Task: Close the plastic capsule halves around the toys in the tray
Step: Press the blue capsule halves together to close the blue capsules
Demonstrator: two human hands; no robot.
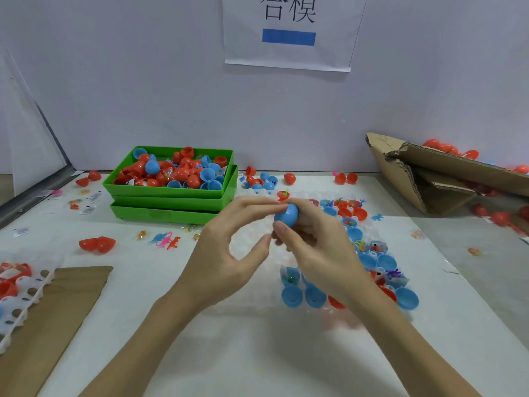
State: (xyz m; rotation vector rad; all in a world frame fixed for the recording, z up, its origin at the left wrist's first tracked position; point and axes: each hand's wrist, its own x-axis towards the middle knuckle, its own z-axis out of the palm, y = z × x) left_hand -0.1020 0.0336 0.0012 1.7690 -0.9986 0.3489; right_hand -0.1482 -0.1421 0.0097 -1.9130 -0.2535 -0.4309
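Observation:
A blue capsule [287, 214] is held above the clear plastic tray [257, 270] in the middle of the table. My right hand [317, 247] grips the capsule from the right and below, thumb on its near side. My left hand [229, 250] touches the capsule's top with its fingertips, thumb held apart below. The tray holds several open blue capsule halves [292, 295] and red halves [360, 214], some with small toys [378, 247] inside. Part of the tray is hidden behind my hands.
Stacked green bins [171, 202] full of red and blue capsules stand at the back left. Torn cardboard [429, 179] lies at the right, a brown sheet [57, 310] and another white tray [23, 296] at the left. Loose toys [166, 239] and a red capsule [97, 244] lie scattered.

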